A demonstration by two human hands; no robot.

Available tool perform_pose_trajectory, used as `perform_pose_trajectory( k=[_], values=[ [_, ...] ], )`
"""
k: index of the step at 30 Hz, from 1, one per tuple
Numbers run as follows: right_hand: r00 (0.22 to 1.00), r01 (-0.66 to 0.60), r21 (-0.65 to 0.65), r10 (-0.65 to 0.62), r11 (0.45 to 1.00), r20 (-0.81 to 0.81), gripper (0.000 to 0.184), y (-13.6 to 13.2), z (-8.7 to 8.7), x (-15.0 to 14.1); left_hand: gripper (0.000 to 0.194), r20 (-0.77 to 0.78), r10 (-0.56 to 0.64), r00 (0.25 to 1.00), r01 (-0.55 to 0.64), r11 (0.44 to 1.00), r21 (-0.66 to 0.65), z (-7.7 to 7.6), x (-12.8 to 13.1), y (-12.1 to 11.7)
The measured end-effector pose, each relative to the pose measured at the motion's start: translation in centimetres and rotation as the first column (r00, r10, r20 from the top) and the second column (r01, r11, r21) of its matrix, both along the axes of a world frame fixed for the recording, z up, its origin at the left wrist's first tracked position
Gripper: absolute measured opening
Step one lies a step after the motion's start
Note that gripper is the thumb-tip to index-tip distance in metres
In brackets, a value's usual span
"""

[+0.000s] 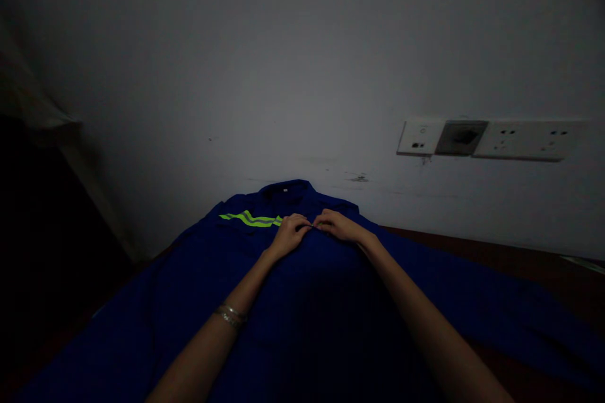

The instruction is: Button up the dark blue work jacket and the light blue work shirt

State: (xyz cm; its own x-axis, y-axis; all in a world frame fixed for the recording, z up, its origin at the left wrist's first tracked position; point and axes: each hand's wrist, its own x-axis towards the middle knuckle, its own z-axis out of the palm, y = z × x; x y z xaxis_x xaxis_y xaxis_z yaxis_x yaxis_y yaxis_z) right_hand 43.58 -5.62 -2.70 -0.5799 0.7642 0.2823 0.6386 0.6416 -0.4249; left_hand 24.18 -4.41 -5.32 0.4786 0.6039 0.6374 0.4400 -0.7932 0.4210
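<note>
A blue work jacket (198,277) with a yellow-green reflective stripe (255,220) lies spread out, its collar (288,186) toward the wall and its sleeves reaching to both sides. Over the chest, my left hand (289,234) is closed, thumb and fingers pinching the front of the jacket. Just to its right, my right hand (338,225) pinches the same front edge, fingertips almost touching the left ones. A small dark spot shows between the fingertips, too small to name. Part of the stripe is hidden behind my left hand.
A pale wall (283,75) rises right behind the collar. Switch and socket plates (520,140) are set in it at the right. Under the jacket is a dark reddish surface (472,249). The left side and the foreground are very dark.
</note>
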Motion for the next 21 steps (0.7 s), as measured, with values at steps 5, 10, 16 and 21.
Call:
perform_pose_trajectory(
  k=[5, 10, 16, 21],
  values=[
    [0.999, 0.010, 0.005, -0.009, 1.000, -0.035, 0.019, -0.2, 0.6, 0.1, 0.012, -0.050, 0.013, 0.999, -0.010, 0.999, 0.052, 0.9, -0.4, -0.2],
    [0.985, 0.058, -0.026, -0.062, 0.998, -0.159, 0.020, -0.2, 0.0, 0.1, 0.016, -0.136, 0.002, 0.991, 0.020, 0.987, 0.160, 0.4, -0.8, -0.6],
    [0.985, 0.021, -0.156, -0.047, 0.987, -0.163, 0.020, -0.1, -0.6, 0.0, 0.016, -0.083, -0.073, 0.994, 0.078, 0.995, 0.061, -0.3, -0.7, -1.3],
    [0.994, 0.065, -0.194, -0.081, 0.979, -0.078, 0.021, -0.3, -0.4, -0.3, 0.030, 0.072, 0.003, 0.997, 0.019, 0.956, -0.292, -0.1, -0.3, -0.7]
  ],
)
